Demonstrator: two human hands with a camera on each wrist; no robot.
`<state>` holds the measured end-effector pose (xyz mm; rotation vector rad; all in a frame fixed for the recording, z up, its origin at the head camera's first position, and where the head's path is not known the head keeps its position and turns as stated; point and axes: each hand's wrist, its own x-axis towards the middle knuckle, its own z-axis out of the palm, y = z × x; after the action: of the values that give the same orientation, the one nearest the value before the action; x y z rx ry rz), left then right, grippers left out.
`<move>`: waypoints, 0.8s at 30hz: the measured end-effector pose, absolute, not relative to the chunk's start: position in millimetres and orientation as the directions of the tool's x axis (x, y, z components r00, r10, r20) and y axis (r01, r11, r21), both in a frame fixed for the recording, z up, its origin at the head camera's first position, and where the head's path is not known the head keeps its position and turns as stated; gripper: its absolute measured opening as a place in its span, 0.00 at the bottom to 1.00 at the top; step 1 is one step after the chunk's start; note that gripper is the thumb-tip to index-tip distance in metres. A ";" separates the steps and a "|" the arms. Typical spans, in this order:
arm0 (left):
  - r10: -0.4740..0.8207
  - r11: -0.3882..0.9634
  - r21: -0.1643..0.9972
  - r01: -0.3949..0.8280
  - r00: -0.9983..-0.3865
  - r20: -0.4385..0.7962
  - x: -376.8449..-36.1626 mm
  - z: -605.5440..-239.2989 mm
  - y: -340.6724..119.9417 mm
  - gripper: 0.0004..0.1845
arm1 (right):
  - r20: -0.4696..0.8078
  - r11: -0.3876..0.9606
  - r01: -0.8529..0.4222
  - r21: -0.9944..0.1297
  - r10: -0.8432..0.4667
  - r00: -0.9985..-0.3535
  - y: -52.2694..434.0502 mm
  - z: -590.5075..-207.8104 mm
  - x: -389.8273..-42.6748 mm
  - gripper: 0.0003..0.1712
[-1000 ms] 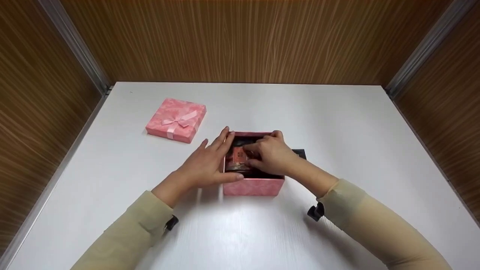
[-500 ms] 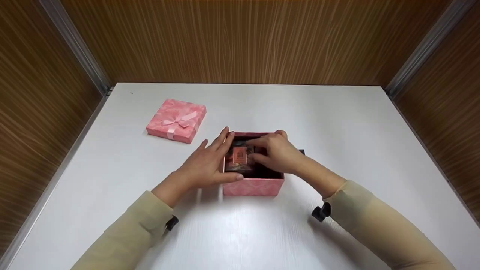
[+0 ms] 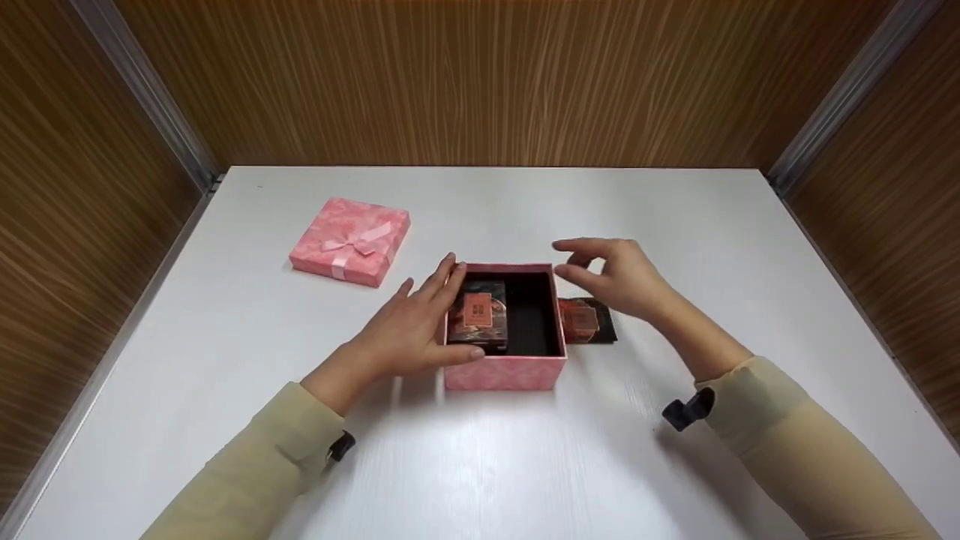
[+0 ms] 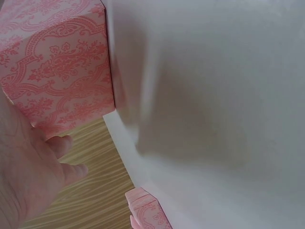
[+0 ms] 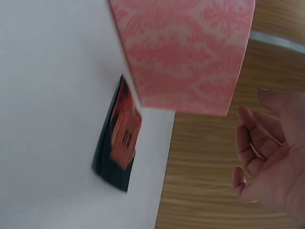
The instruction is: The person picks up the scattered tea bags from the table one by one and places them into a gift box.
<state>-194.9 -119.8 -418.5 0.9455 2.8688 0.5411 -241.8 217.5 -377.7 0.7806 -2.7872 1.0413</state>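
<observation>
A pink patterned box (image 3: 504, 373) stands with its top off. My left hand (image 3: 409, 330) rests against its left side, fingers extended along the rim and thumb across the near left corner. Inside, in the left half, lies a dark packet (image 3: 478, 334) with an orange label; the right half shows bare black bottom. My right hand (image 3: 626, 277) is raised beyond the box's far right corner, fingers loosely bent and holding nothing. Below it, a second dark packet (image 3: 592, 324) with an orange-red label lies flat on the table against the box's right side.
A pink lid (image 3: 352, 240) with a ribbon bow lies on the white table (image 3: 465, 465), back left of the box. Wood-grain panels (image 3: 480, 82) close off the back and both sides. A black clip-like piece (image 3: 688, 409) hangs at the right cuff.
My right hand has come out of the box and moved right, past its rim, leaving the packet inside on the left. My left hand has stayed in place.
</observation>
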 end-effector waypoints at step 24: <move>0.583 0.750 0.367 0.550 -0.812 0.026 -194.6 -418.2 -120.5 0.67 | -0.132 0.633 -0.293 -0.717 -0.536 -0.834 281.5 -437.5 -263.7 0.44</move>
<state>-194.6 -120.5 -418.2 0.9260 2.8546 0.5551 -263.7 281.5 -437.5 0.8242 -3.1346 1.2691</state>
